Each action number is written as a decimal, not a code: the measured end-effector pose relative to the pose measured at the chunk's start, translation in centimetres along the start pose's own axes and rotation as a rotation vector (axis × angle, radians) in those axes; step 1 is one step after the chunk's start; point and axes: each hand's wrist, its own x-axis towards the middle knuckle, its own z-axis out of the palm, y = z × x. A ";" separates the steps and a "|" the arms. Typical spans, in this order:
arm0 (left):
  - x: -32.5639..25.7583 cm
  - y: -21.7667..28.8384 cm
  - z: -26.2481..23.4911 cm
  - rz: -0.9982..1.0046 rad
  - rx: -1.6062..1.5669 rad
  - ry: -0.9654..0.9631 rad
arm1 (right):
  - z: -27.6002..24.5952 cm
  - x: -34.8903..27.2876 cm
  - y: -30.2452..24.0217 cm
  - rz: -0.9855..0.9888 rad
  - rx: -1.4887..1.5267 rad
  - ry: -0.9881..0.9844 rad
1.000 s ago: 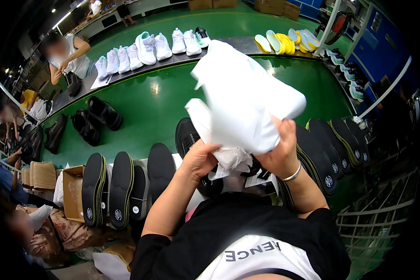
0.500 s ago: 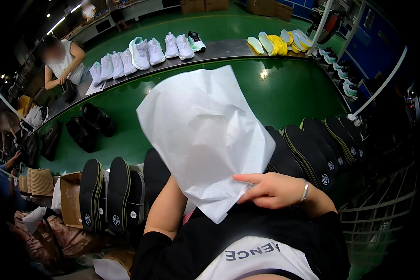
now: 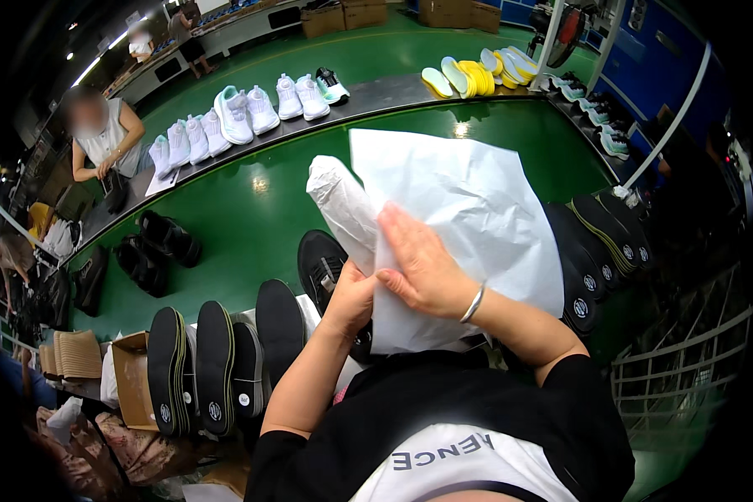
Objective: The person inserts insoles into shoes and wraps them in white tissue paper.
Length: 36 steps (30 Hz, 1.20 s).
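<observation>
The left hand (image 3: 351, 301) is clamping a crumpled, tube-shaped paper roll (image 3: 339, 205) at its lower end, the roll pointing toward eleven o'clock; the right hand (image 3: 427, 268) is pressing flat — fingers together, thumb apart — on a creased white paper sheet (image 3: 473, 197) at one. Long-oval black insoles (image 3: 166, 360) are lining up at eight; white sneakers (image 3: 234, 119) are standing beyond at ten.
</observation>
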 end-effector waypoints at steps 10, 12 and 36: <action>0.6 -1.8 -0.7 -0.035 -0.088 0.056 | -0.2 1.5 0.0 0.162 0.535 0.321; 0.7 -2.2 0.0 -0.028 -0.144 0.082 | -0.4 1.7 -1.2 0.148 0.587 0.282; -1.0 -0.5 -1.3 -0.085 -0.019 -0.171 | 0.3 -0.1 0.1 0.047 -0.030 0.023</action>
